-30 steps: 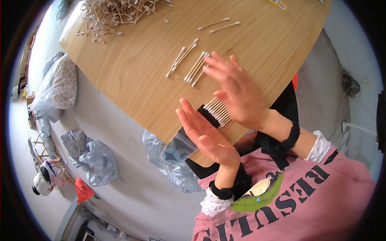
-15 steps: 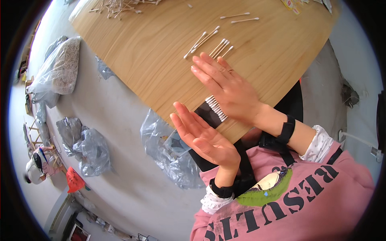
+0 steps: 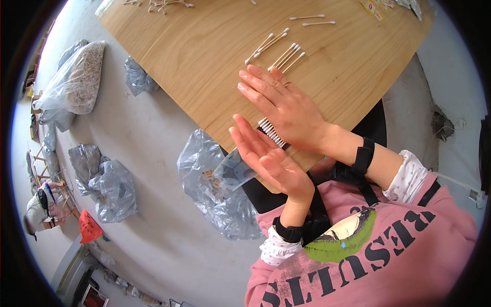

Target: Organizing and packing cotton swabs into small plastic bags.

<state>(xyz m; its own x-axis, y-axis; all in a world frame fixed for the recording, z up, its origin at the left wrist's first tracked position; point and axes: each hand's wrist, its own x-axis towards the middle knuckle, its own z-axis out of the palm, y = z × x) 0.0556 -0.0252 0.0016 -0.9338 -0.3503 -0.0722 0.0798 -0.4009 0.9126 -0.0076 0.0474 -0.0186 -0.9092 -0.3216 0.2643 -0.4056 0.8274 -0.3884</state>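
Pressed flat between two open palms, a row of cotton swabs [image 3: 272,132] sits at the near edge of the bench [image 3: 204,61]. Neither hand is clenched: the left hand [image 3: 268,161] stands with fingers straight and palm turned up toward the camera, at 7 o'clock from the swabs, and the right hand [image 3: 284,105] lies over them from 1 o'clock, fingers stretched flat. So the grip is a loose squeeze of palm against palm, not a curl of fingers.

To square the bundle well, I judge the palms should stay parallel and press evenly, so the white tips line up and no stick slips out sideways. Keeping the bundle low over the wood would let strays fall where they can be picked up.

A small clear bag [image 3: 232,171] hangs off the bench edge just below the left hand, at 8 o'clock from the swabs; whether it is held or only trapped I cannot tell.

Far left on the floor, a clear sack of pale brown filling [image 3: 76,82] lies at 9 o'clock. Grey crumpled plastic bags [image 3: 105,184] lie lower left, and another grey bag [image 3: 215,204] sits under the bench edge. A red-orange wrapper [image 3: 89,227] lies at 8 o'clock. On the bench, loose swabs [image 3: 279,48] lie at 12 o'clock from the hands, and small yellow packets [image 3: 372,7] sit top right.
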